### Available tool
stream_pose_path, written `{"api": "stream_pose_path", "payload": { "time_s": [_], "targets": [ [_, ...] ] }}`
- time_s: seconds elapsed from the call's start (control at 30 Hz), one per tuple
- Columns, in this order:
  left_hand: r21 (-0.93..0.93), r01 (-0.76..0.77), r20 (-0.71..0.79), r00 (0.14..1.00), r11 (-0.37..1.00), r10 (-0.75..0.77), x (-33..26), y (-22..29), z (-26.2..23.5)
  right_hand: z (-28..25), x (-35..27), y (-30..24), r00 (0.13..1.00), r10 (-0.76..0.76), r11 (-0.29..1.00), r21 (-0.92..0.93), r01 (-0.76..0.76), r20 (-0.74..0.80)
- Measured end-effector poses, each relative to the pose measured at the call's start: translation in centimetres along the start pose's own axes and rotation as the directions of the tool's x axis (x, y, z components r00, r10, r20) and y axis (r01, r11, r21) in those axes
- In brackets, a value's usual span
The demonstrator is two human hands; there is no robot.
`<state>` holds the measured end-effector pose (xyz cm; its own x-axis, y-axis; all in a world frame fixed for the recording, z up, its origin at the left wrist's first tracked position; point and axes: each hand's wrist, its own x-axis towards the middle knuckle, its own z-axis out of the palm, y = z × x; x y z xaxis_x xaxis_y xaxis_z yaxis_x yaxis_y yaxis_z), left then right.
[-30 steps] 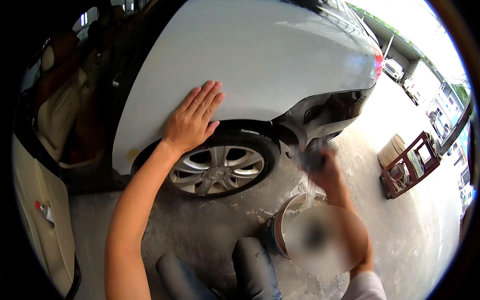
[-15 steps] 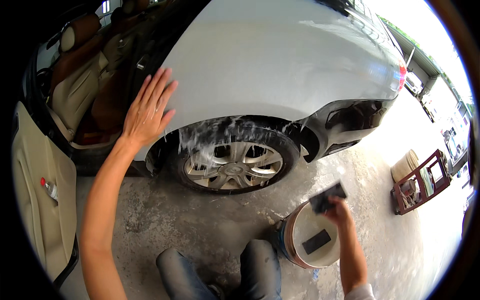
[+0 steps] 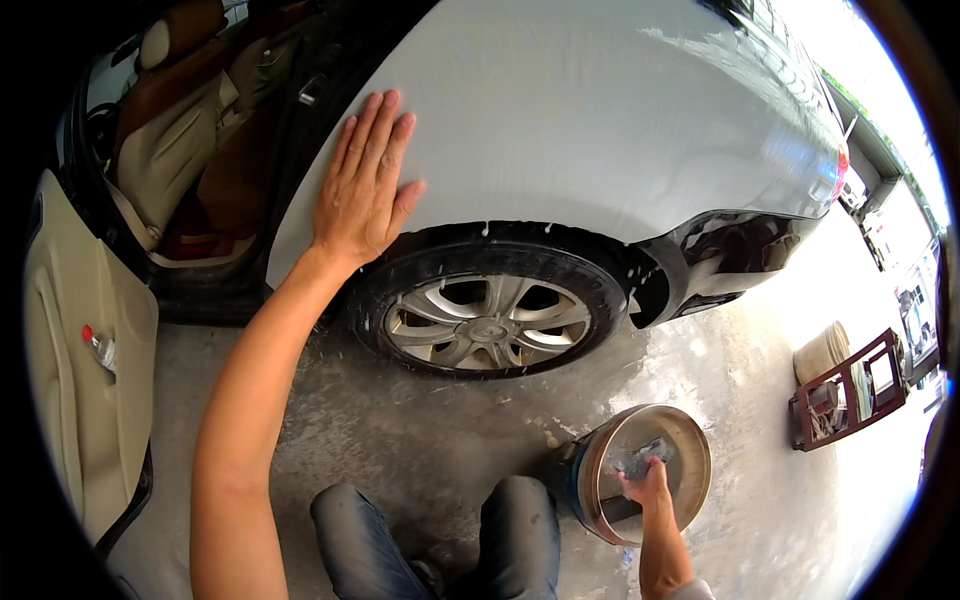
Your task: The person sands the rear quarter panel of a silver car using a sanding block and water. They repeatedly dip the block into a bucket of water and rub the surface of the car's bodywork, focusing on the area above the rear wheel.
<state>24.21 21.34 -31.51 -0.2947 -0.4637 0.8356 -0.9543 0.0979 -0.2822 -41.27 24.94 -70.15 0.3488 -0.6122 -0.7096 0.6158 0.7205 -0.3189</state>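
Note:
My left hand lies flat, fingers spread, on the silver rear panel of a car, just above the front edge of the wheel arch. My right hand is down inside a round bucket of cloudy water on the floor, closed around a small dark sanding block that is partly under the water. The wet rear wheel with its silver alloy rim sits between the two hands. My knees in dark jeans show at the lower edge.
The car's rear door stands open at the left, beige inside, with a small bottle in its pocket. Tan seats show through the opening. A wooden rack and a rolled mat stand at the right on wet concrete floor.
My right hand has come down from the wheel arch and dipped the dark block into the bucket. My left hand stays flat on the panel while the view has shifted.

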Motion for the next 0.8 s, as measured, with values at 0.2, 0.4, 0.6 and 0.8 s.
{"api": "stream_pose_path", "payload": {
  "time_s": [0.2, 0.4, 0.6, 0.8],
  "targets": [
    [-0.051, 0.036, -0.037, 0.999, 0.998, -0.038, -0.9, 1.6, 0.6, 23.2, -8.6, -7.2, 0.884, -0.389, 0.886, -0.158, 0.436, 0.261],
    [0.023, -0.076, 0.151, 0.986, 0.997, 0.072, -4.0, -0.5, -1.2, 49.7, -18.4, -8.3, 0.653, -0.385, 0.680, -0.278, 0.679, 0.653],
    [-0.068, 0.257, 0.226, 0.945, 0.964, -0.236, -9.4, -4.3, -4.1, 50.0, -18.2, -5.8, 0.486, -0.715, 0.334, -0.365, 0.869, 0.503],
    [-0.083, 0.401, 0.180, 0.906, 0.912, -0.382, -9.8, -2.8, -1.9, 54.6, -15.3, -4.6, -0.163, 0.226, -0.969, 0.239, 0.065, 0.960]
  ]
}}
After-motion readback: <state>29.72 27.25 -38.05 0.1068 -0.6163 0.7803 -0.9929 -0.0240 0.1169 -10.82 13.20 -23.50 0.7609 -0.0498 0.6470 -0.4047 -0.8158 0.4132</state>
